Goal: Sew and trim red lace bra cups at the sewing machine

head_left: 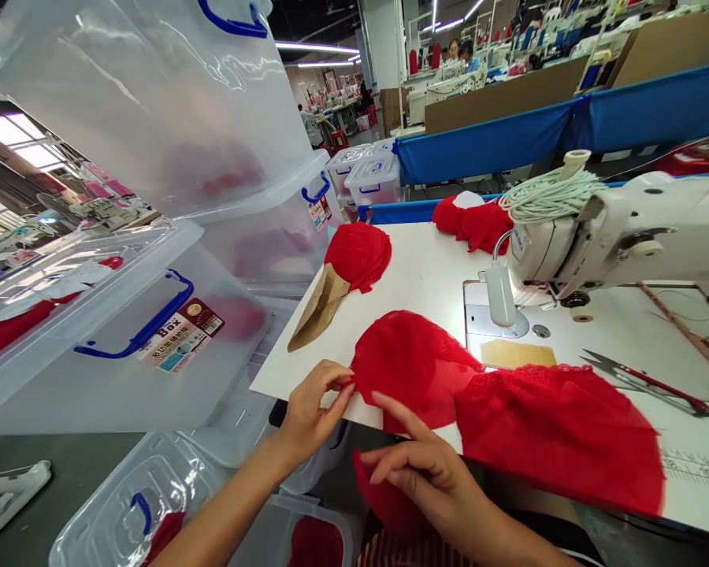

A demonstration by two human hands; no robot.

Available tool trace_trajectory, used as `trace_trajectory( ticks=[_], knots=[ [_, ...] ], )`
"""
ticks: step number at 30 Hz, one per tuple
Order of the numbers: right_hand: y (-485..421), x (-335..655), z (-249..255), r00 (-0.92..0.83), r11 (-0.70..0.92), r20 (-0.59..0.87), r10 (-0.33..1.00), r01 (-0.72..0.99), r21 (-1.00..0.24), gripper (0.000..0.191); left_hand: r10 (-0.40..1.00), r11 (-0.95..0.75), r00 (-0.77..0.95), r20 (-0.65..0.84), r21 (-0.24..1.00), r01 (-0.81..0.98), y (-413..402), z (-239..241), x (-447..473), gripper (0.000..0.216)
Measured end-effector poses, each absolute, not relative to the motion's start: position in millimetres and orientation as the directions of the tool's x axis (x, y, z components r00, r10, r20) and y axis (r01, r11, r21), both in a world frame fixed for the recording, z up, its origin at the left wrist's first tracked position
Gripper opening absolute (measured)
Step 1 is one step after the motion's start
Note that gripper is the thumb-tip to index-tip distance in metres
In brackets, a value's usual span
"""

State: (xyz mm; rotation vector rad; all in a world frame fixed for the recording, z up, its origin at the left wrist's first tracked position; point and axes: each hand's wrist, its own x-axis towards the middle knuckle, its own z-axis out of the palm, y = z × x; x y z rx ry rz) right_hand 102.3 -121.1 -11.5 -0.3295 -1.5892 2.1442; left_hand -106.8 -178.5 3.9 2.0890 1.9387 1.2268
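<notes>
Head view: left red panel (399,358) and right red panel (558,437) (two) are laid at the front edge of the worktop (422,272), two red bundles (365,250) behind. Left red panel's left end is pinched in the grip of the left hand (313,405); right hand (434,480) is half-curled above red cloth (385,504), hold can't be told. White surface is shown between left red panel and bundles. Panel's tip is pointed rightward, long axis left-right.

“BOX” on label (180,337) of storage box (224,390), smaller print illegible, sewing machine (620,220) lettering indistinct, ruler numerals (698,471) at counter's (422,268) near edge blurred
</notes>
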Motion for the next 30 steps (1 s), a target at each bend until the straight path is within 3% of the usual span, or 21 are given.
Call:
trace_trajectory(
  ticks=[5,7,11,16,18,21,25,28,30],
  knots=[
    [-89,83,5,-0.812,-0.323,0.061,0.581,-0.298,-0.898,0.012,0.903,-0.111,-0.225,0.365,0.706,0.7,-161,43,-99,0.009],
    [-74,77,14,-0.789,-0.36,0.045,0.613,-0.33,-0.873,0.011,0.925,-0.167,-0.13,0.356,0.69,0.705,-152,62,-102,0.01],
    [-54,70,29,-0.787,-0.439,0.031,0.616,-0.376,-0.816,0.011,0.938,-0.262,0.084,0.337,0.527,0.808,-141,88,-105,0.027],
    [-47,70,42,-0.783,-0.445,0.039,0.62,-0.392,-0.805,0.018,0.988,-0.153,0.122,0.093,0.678,0.719,-144,96,-97,0.013],
    [-46,73,44,-0.755,-0.311,0.093,0.649,-0.375,-0.873,0.016,0.994,-0.106,0.055,0.094,0.744,0.66,-146,96,-94,0.016],
    [-47,78,44,-0.617,0.082,0.258,0.743,-0.298,-0.951,0.014,0.986,-0.079,-0.067,0.155,0.775,0.627,-151,94,-95,0.02],
    [-55,83,41,-0.454,0.454,0.519,0.724,-0.253,-0.855,0.018,0.983,-0.02,-0.143,0.117,0.837,0.546,-156,91,-99,0.022],
    [-62,83,41,-0.384,0.592,0.624,0.681,-0.213,-0.777,0.02,0.984,0.031,-0.172,0.048,0.902,0.43,-158,88,-100,0.021],
    [-67,82,41,-0.338,0.656,0.67,0.661,-0.174,-0.735,0.018,0.969,0.001,-0.216,0.122,0.868,0.496,-160,89,-100,0.015]
  ],
)
